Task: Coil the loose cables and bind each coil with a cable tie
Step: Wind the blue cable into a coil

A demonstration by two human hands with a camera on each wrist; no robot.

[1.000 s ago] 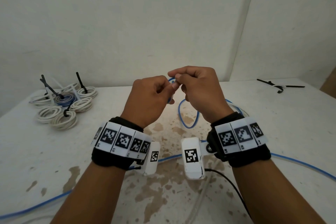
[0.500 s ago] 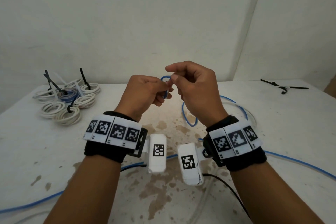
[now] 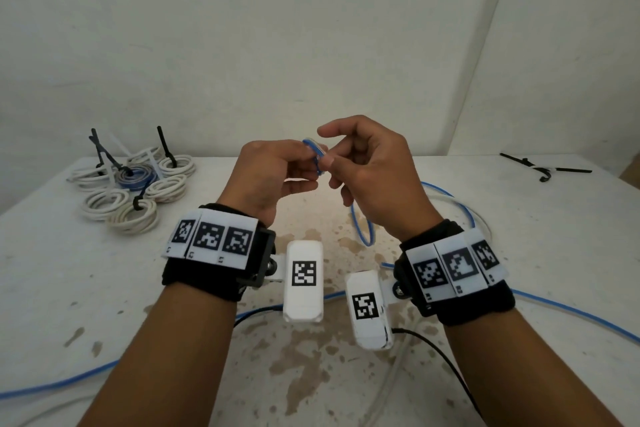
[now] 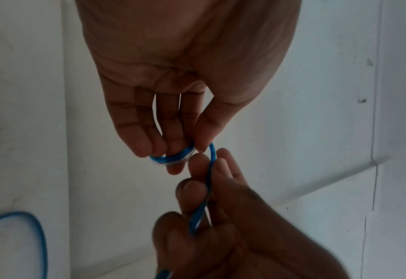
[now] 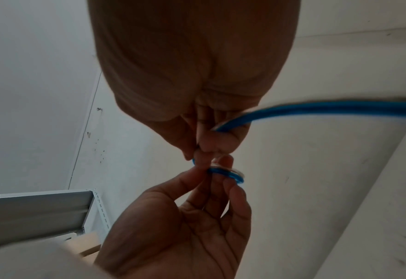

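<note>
A blue cable lies loose across the white table. Its end is wound into a small coil round the fingertips of my left hand, held above the table's middle. In the left wrist view the coil rings these fingertips, with the thumb against it. My right hand pinches the cable just past the coil, and the strand runs through its curled fingers. From the right wrist, the cable trails off to the right and the coil sits on the left hand's fingers.
Several bound white coils and one blue coil sit at the back left. Black cable ties lie at the back right. A black camera lead crosses the near table. A wall stands close behind. A metal shelf shows in the right wrist view.
Both hands stay together above the table. My left wrist has rolled outward and the small blue coil now shows on its fingers. My right index finger has lifted.
</note>
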